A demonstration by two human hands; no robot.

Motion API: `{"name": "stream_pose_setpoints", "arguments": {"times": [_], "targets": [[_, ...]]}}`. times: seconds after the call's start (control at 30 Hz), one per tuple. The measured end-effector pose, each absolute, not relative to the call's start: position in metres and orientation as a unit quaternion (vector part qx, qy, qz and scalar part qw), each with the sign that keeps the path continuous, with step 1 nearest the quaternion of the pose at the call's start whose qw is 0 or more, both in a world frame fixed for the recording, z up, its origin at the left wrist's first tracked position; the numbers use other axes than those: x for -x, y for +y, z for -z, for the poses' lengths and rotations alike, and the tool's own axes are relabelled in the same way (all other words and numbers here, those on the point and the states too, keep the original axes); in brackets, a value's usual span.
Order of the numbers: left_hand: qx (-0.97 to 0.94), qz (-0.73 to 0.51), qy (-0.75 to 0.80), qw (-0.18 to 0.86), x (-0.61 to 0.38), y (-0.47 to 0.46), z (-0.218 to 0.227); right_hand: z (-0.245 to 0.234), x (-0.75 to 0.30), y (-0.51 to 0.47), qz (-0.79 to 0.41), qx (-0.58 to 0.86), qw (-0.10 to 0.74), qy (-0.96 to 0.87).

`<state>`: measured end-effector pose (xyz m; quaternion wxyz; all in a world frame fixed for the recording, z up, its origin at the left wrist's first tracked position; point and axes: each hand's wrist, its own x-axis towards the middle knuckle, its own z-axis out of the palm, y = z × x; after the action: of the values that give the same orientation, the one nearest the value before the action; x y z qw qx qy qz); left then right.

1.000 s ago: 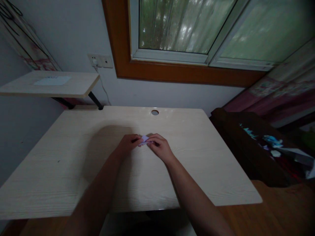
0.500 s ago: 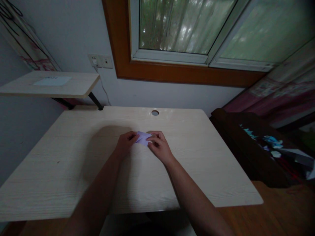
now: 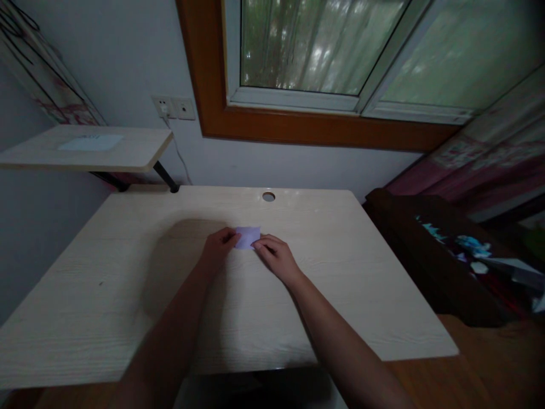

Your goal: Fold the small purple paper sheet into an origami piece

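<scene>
A small piece of purple paper (image 3: 247, 237) is between my two hands, just above or on the pale wooden desk (image 3: 349, 284); I cannot tell which. My left hand (image 3: 218, 247) pinches its left edge, thumb on top. At the lower right corner, my right hand (image 3: 276, 255) grips the paper between thumb and fingers. The paper's face looks flat and roughly rectangular. Its underside is hidden, as are the fingertips beneath it.
A raised shelf (image 3: 145, 153) on black legs stands at the back left, with a pale sheet (image 3: 91, 142) on it. Behind the desk's round cable hole (image 3: 268, 196) are the wall and window. Dark furniture (image 3: 409, 244) stands to the right.
My right hand's fingers have drawn together and moved to the paper's lower right corner. The paper's face now looks flatter and more even. My left hand keeps its place.
</scene>
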<state>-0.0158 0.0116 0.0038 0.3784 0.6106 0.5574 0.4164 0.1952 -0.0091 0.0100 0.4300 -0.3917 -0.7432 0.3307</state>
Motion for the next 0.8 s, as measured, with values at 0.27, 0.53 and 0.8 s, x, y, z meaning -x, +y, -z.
{"name": "stream_pose_setpoints", "arguments": {"times": [0.27, 0.53, 0.8], "targets": [[-0.594, -0.417, 0.448, 0.522, 0.015, 0.02, 0.0, -0.021, -0.199, 0.006, -0.319, 0.376, 0.383, -0.781], [-0.62, -0.352, 0.394, 0.579, 0.024, 0.032, -0.008, -0.038, -0.194, 0.03, -0.312, 0.312, 0.342, -0.829], [-0.632, -0.415, 0.463, 0.463, 0.035, 0.03, 0.0, -0.014, -0.176, 0.03, -0.386, 0.376, 0.425, -0.727]]}}
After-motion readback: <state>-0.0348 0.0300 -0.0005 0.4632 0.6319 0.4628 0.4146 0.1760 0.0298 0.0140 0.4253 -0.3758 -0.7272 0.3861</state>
